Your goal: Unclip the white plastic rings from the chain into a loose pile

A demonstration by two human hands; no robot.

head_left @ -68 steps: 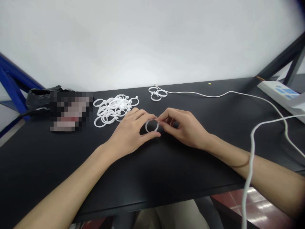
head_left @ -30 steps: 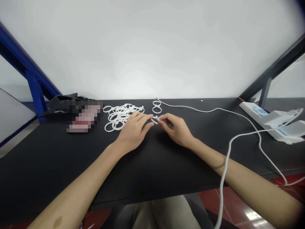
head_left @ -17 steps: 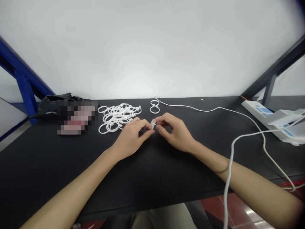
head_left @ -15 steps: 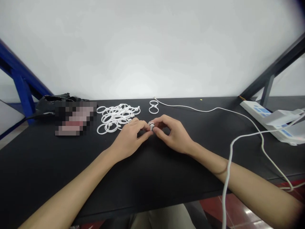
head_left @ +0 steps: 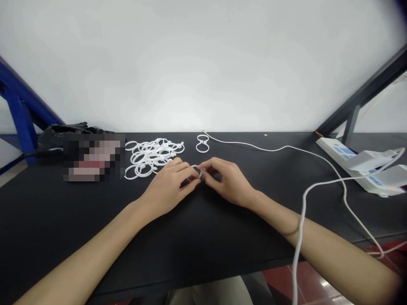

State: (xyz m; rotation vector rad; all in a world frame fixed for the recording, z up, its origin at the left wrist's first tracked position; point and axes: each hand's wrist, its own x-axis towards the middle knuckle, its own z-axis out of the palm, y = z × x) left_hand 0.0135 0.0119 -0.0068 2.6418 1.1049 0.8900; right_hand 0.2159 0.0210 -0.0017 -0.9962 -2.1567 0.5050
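My left hand [head_left: 167, 186] and my right hand [head_left: 227, 182] meet at the middle of the black table [head_left: 203, 237], both pinched on one small white plastic ring [head_left: 197, 172] squeezed between the fingertips. The ring is mostly hidden by my fingers. A loose pile of white rings [head_left: 151, 156] lies just behind my left hand. A pair of joined rings [head_left: 202, 143] lies farther back, beside the end of a thin white cable [head_left: 270, 148].
A blurred-out object [head_left: 92, 157] and a black bag [head_left: 60, 130] lie at the back left. White power strips [head_left: 365, 165] sit at the right edge, and a thick white cable [head_left: 302, 220] loops over my right forearm. A blue frame [head_left: 19, 114] stands at the left.
The ring was a round open loop between my hands; both hands have since squeezed it small between the fingertips. The view has shifted slightly.
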